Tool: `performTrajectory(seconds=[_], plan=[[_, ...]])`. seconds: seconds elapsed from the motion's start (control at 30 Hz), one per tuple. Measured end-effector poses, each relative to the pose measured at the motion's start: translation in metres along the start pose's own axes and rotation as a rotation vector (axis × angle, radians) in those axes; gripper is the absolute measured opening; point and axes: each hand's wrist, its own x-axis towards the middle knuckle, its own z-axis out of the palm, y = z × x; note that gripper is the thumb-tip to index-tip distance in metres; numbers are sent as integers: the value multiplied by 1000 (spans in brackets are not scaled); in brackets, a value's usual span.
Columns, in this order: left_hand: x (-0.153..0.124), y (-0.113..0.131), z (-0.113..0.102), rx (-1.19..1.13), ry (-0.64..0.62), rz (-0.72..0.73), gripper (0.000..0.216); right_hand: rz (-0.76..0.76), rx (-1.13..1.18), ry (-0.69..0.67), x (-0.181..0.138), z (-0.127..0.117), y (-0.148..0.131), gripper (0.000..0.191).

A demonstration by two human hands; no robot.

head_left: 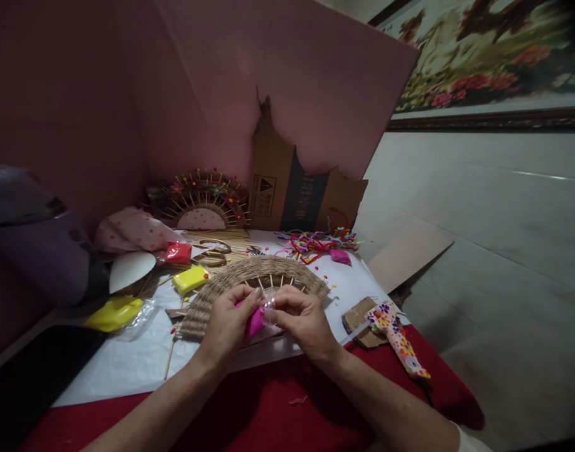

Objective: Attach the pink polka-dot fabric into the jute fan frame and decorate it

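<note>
Between both hands is a small bright pink packet in clear plastic, perhaps modelling clay. My left hand is closed, pinching the pink part between thumb and fingers. The fingers of my right hand are pinched on the clear plastic wrapper at the packet's right end. Just behind the hands lies a half-ring of woven twine with short sticks along its inner edge; the hands hide part of it.
Yellow and red packets lie left, near scissors. Coloured pipe cleaners and another pink packet lie behind. A finished-looking stick fan leans at the back. A flower-patterned glue gun rests right; a dark panel lies left.
</note>
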Motion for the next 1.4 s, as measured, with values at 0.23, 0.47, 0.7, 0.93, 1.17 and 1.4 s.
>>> performTrajectory(seconds=[0.23,0.47,0.7,0.93,1.17,1.4], plan=[[-2,2,5,23,37,6,30,-24,-104,66,-2,1,5,17],[-1,1,3,-89,58,-60,33,118,214,219,9,-10,0,23],[-3,4,2,-73,88,-27,33,218,410,168,10,-13,3,28],[-5,2,2,-32,77,-18,33,239,455,67,9,-12,6,32],[-9,3,6,4,17,13,30,203,409,144,10,-14,-1,29],[-14,5,9,157,-64,99,27,253,438,182,9,-14,1,27]])
